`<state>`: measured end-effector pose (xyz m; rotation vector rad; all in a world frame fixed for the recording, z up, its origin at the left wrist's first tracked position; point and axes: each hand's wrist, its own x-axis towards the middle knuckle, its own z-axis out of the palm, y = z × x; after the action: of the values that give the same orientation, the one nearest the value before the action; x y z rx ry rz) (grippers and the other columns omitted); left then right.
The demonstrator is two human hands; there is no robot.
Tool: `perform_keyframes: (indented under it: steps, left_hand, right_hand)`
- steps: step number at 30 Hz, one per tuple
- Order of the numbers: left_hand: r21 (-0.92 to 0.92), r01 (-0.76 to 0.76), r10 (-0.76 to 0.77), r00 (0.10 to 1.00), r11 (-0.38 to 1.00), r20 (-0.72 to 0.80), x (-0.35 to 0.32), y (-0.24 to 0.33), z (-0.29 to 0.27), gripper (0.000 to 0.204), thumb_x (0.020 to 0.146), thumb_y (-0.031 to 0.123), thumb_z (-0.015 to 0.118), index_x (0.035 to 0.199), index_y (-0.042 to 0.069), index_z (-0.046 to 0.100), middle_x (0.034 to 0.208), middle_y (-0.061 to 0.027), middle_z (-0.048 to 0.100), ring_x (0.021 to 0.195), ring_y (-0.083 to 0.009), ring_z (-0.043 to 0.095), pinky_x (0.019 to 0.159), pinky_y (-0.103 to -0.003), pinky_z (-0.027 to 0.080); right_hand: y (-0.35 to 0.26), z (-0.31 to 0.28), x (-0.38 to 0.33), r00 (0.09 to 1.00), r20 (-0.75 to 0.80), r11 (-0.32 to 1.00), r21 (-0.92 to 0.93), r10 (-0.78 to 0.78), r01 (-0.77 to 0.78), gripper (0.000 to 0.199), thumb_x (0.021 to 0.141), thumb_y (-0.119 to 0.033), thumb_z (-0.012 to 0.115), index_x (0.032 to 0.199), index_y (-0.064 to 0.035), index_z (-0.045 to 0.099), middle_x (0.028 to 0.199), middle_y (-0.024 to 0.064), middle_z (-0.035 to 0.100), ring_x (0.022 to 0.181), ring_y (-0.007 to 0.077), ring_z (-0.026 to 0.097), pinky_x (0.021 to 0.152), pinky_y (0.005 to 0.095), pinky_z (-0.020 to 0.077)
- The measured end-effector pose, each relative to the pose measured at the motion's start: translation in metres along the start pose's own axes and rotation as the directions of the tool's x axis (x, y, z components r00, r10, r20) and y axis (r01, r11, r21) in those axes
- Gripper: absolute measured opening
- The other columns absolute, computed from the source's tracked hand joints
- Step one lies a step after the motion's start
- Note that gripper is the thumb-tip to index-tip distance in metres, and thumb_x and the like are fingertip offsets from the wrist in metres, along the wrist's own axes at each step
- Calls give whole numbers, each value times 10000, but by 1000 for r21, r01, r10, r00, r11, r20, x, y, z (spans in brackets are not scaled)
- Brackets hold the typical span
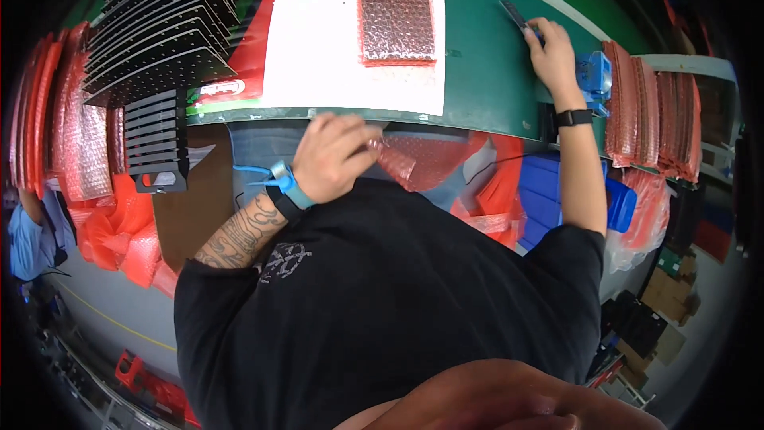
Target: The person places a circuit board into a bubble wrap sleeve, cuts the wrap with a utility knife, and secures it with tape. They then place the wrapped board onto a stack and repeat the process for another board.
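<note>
- The left hand (pixel 329 158) was at the near edge of the worktop (pixel 487 60), its fingers curled in and pinching the upper left part of a loose red bubble-wrap piece (pixel 422 161).
- That bubble-wrap piece hung just below the worktop's edge, in front of the person's body, spreading to the right of the fingers.
- The right hand (pixel 551 60) was reached out over the right part of the worktop, thumb and fingers closed on the near end of a slim grey tool (pixel 515 16); whether the tool touched the surface could not be told.
- A blue strap (pixel 293 187) ringed the left wrist, and a black watch (pixel 574 118) the right.
- Between the hands and farther off, a wrapped pack (pixel 396 12) in red bubble wrap lay on a white sheet (pixel 312 48).
- Just right of the right hand stood a blue device (pixel 594 80), with a row of red packs (pixel 637 107) beyond it.
- On the left, dotted black panels (pixel 163 48) stood in a close row.
- Below the worktop, a blue bin (pixel 541 191) sat to the right.
- At far left, another person's blue sleeve (pixel 28 243) showed.
</note>
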<state>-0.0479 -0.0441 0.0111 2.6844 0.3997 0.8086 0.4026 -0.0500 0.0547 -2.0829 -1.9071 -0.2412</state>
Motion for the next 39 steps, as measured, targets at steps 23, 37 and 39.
perform_keyframes:
  steps: [23, 37, 39]
  left_hand:
    - [96, 525, -463, 631, 845, 622, -84, -76, 147, 179, 786, 261, 722, 941, 190, 776, 1030, -123, 715, 973, -343, 702, 825, -490, 563]
    - [-77, 772, -720, 619, 631, 312, -120, -107, 128, 509, 812, 300, 786, 1251, 63, 680, 1207, -206, 688, 1145, -390, 646, 965, -451, 521]
    - [-52, 795, -712, 568, 604, 413, -116, -114, 133, 520, 824, 318, 780, 1253, 45, 673, 1231, -213, 679, 1171, -388, 636, 978, -448, 514]
  right_hand:
    - [-96, 203, 414, 873, 484, 996, 23, 64, -86, 645, 835, -616, 749, 1177, -70, 753, 1183, 123, 745, 1107, 250, 698, 953, 367, 521]
    - [-157, 8, 299, 995, -71, 520, 854, 63, 28, 507, 922, 59, 667, 1413, 66, 540, 1209, 159, 690, 1031, 155, 659, 921, 272, 519]
    - [-233, -50, 228, 974, -217, 580, 786, -66, 214, 496, 953, 63, 642, 1436, 50, 530, 1308, 159, 662, 1145, 167, 635, 989, 283, 506]
